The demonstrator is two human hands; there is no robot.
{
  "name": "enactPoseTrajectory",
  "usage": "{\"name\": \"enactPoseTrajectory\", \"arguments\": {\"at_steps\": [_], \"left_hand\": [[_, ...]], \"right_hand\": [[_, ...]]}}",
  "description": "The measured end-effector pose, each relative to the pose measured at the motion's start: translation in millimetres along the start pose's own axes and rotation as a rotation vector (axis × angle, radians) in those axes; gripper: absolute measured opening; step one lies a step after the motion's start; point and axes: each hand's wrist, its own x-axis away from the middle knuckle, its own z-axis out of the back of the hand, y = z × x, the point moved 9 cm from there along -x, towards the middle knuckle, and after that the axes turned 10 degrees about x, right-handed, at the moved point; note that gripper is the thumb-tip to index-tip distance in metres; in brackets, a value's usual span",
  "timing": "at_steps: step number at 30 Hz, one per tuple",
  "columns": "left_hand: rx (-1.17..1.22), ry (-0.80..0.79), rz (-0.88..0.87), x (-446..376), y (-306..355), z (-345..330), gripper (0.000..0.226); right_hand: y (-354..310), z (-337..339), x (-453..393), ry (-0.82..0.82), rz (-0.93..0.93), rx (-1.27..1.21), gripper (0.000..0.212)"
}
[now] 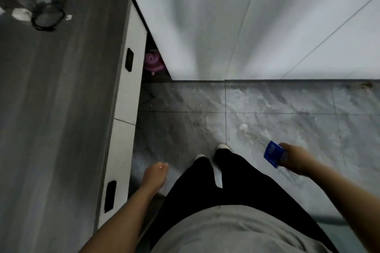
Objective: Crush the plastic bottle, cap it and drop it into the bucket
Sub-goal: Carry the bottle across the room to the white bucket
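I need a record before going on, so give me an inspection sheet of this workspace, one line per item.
Surface: grey marbled tile floor; grey countertop at left.
Job's things: bottle with blue label held in the right hand; cap and bucket not seen.
Clutter: small white object on the floor; pink item in the gap by the cabinets; blurred dark items on the countertop.
Grippers: left hand loosely closed, contents unclear.
Cables: nothing seen.
Surroundings: white cabinet doors ahead.
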Motion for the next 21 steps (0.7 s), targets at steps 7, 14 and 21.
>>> {"name": "enactPoseTrajectory", "arguments": {"at_steps": [7, 14, 21], "left_hand": [[-0.131, -0.047, -0.165, -15, 54, -3, 0.037], [-0.275, -0.119, -0.244, -17, 97, -42, 0.036], [-0.381, -0.165, -0.301, -23, 133, -59, 0.037]], "right_hand": [[57, -49, 35, 0.073, -0.16, -0.206, 0.042], [95, -61, 41, 0.147, -0.225, -0.36, 0.045], [134, -76, 55, 0.181, -0.345, -0.518, 0.05]]}}
